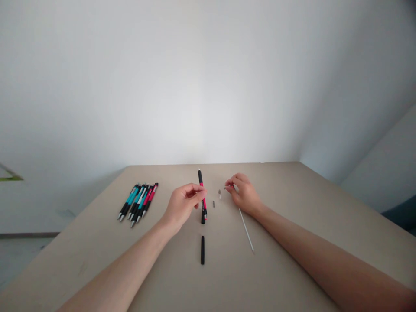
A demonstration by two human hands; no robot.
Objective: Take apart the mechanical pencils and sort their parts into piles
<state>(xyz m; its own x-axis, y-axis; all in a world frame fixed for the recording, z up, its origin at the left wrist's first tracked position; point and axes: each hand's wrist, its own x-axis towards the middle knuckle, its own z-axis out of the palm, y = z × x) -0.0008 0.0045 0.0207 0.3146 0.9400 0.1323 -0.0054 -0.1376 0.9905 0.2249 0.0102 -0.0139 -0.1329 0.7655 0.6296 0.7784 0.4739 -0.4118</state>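
My left hand (186,203) is closed, thumb and forefinger pinched round a black and red pen (200,177) near its middle. My right hand (242,193) is closed in a pinch on a small dark piece (226,188) over the table. Between the hands lie a small grey spring-like part (213,203) and tiny pieces (220,196). A thin white rod (247,232) lies just below my right hand. Under the pen's lower end is a black part (203,217), and a black tube (203,250) lies nearer to me.
Several teal, red and black pens (138,201) lie side by side on the left of the beige table (276,268). A white wall (201,86) rises behind the table's far edge.
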